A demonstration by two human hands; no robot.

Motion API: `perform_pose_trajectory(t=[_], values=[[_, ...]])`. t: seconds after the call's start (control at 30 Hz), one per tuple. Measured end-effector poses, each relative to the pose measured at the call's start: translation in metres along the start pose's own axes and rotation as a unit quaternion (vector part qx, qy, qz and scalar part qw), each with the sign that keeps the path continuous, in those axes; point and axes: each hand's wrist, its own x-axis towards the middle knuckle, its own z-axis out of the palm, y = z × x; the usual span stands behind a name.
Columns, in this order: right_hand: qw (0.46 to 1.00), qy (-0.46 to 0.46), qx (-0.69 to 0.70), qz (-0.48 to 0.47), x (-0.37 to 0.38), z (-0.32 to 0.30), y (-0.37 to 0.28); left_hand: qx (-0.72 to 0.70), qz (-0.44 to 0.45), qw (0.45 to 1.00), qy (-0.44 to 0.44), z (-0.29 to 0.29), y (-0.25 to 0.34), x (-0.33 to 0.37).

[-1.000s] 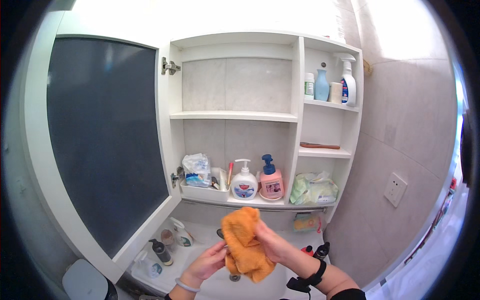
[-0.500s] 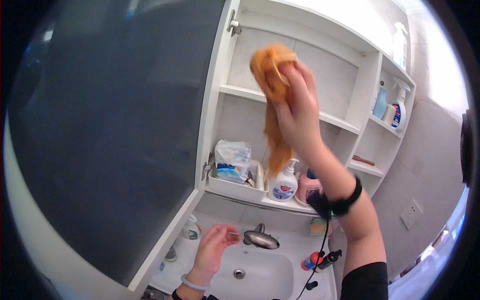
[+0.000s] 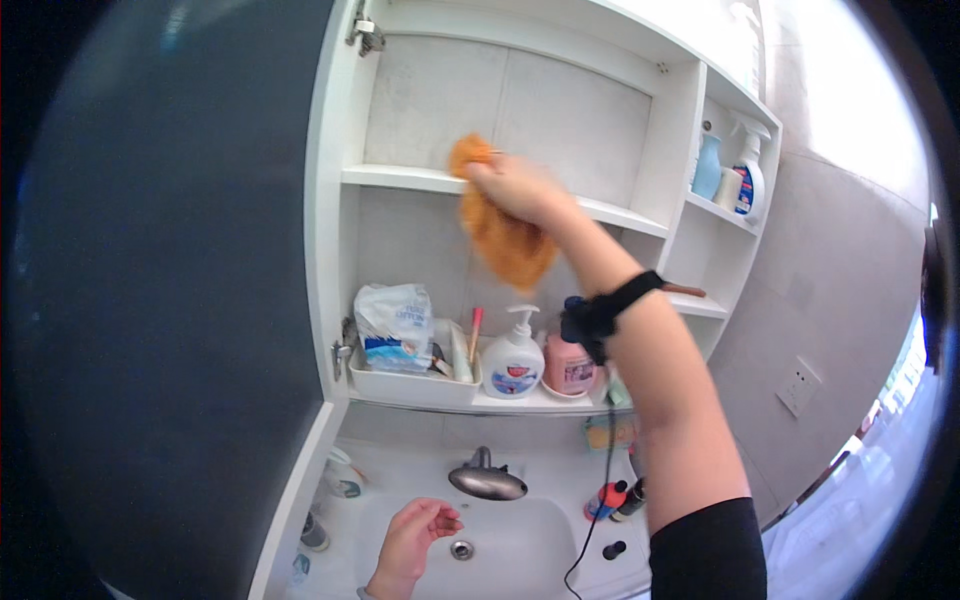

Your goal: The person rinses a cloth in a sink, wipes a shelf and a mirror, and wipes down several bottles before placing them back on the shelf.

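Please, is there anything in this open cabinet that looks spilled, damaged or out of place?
Nothing stands out: the white pump bottle and pink pump bottle stand upright, and no spill shows. The orange cloth in the right hand is blurred, so I cannot judge its condition.

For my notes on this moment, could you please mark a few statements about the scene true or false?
1. The right hand holds an orange cloth. True.
2. The left hand grips the faucet. False: the left hand is apart from the faucet.
3. The white pump bottle stands left of the pink bottle. True.
4. The cabinet door is shut. False: the cabinet door stands open.
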Motion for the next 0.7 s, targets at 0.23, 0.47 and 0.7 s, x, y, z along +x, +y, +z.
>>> perform_pose_trajectory(t=[0.23, 0.47, 0.7], values=[[0.928, 0.151, -0.340, -0.021, -0.074, -0.064, 0.141, 0.013, -0.046, 0.996, -0.072, 0.040, -0.012, 0.017], [0.873, 0.288, 0.393, 0.022, -0.118, -0.059, 0.144, 0.043, -0.050, 0.993, -0.102, 0.068, -0.006, 0.019], [0.684, 0.089, 0.688, 0.225, -0.113, 0.055, 0.166, 0.029, -0.080, 0.989, -0.125, 0.081, -0.010, 0.013]])
